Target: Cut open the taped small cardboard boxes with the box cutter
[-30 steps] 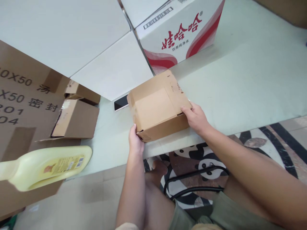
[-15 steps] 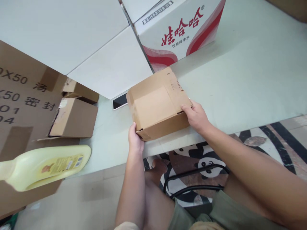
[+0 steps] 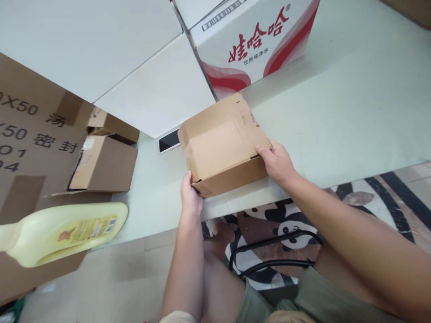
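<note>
A brown cardboard box (image 3: 218,143) with a torn right edge is held between my two hands over the pale table. My left hand (image 3: 191,195) grips its near left corner, thumb on the edge and the other fingers partly hidden. At the near right corner, my right hand (image 3: 278,163) is closed on the box with the thumb on top and the fingers underneath out of sight. Just beyond the box's left side lies a phone (image 3: 168,142), partly covered by the box.
A white carton with red lettering (image 3: 259,49) stands at the back, beside large white panels (image 3: 158,85). To the left are smaller cardboard boxes (image 3: 109,163), a big printed carton (image 3: 27,184) and a pale yellow bottle (image 3: 70,231). A panda-patterned mat (image 3: 296,231) lies below the table edge.
Almost nothing differs. Both hands keep hold of the cardboard box, and the whole view has shifted very slightly.
</note>
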Tool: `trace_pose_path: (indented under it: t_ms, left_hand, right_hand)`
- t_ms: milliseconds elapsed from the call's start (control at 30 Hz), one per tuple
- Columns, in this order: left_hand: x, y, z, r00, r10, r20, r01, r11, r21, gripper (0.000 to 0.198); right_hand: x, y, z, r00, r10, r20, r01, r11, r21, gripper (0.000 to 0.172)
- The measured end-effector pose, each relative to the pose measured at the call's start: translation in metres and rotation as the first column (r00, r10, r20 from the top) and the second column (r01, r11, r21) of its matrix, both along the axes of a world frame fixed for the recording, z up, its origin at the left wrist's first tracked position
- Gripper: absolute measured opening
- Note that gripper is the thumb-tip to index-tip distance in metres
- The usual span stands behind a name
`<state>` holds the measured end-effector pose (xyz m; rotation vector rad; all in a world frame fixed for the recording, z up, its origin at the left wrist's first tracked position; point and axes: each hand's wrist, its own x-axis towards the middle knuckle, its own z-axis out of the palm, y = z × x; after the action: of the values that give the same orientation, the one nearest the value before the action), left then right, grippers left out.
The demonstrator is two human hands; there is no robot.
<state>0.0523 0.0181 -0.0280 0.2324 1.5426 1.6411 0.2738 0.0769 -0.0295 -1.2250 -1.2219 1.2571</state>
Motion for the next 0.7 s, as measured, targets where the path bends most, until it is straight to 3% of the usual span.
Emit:
trace_pose_path:
  t_ms: [700]
  left_hand:
    - [-0.0030,0.0002,-0.0037,1.000,-0.017,-0.010,0.017,1.000,0.000,0.027]
  right_hand:
    - [-0.0003,0.0003,-0.0001,0.999,0.008,-0.033,-0.008,1.000,0.024,0.029]
